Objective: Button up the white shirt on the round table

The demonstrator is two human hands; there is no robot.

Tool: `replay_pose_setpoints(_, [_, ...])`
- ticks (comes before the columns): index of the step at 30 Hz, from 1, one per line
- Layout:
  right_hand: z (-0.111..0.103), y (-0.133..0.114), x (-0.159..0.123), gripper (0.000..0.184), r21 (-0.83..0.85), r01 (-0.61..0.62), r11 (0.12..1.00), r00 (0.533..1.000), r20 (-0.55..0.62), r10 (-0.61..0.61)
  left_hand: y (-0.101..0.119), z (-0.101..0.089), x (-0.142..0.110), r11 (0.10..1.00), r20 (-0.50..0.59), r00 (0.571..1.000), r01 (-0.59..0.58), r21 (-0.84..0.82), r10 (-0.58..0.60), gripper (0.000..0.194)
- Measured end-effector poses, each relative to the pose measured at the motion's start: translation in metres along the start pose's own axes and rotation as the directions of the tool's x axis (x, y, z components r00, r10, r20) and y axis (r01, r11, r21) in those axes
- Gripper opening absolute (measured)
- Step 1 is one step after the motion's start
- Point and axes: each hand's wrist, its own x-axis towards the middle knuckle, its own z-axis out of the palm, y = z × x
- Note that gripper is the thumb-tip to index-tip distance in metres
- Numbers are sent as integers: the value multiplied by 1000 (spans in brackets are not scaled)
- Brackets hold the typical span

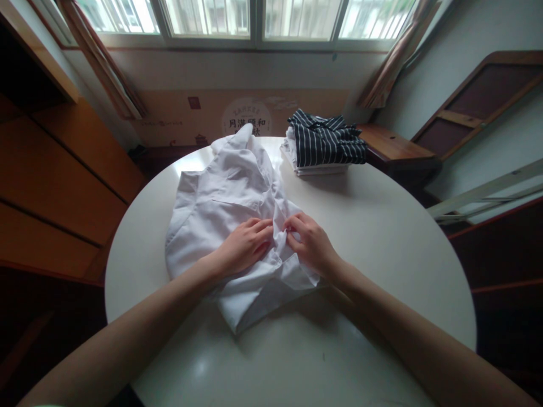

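Observation:
A white collared shirt [229, 186] lies crumpled on the round white table, with its collar at the far end and its button front running toward me. My left hand [250, 240] rests on the shirt just left of the front edge, fingers bent and closed on the cloth. From the other side, my right hand [307, 237] pinches the same front edge between thumb and fingers. Only a small gap separates the two hands. Any button at the fingertips is too small to make out. Near me, the shirt's lower corner is folded loosely over itself.
A stack of folded clothes stands at the back right, a black-and-white striped shirt [328, 141] on top of white garments [318, 169]. The round table [382, 249] has a curved edge. Behind it are a cardboard box [165, 107], a window and curtains; a wooden cabinet [72, 181] stands left.

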Motion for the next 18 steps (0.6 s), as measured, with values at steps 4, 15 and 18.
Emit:
replay_pose_setpoints(4, [0, 0, 0, 11, -12, -1, 1000, 1000, 2, 1, 0, 0, 0, 1000, -2, 1000, -4, -5, 4, 23])
replay_pose_setpoints(15, [-1, 0, 0, 12, 10, 7, 1000, 1000, 12, -7, 0, 0, 0, 1000, -2, 1000, -4, -6, 4, 22])
replay_pose_setpoints(18, [-1, -1, 0, 11, 0, -2, 1000, 1000, 14, 2, 0, 0, 0, 1000, 4, 1000, 0, 1, 0, 22])
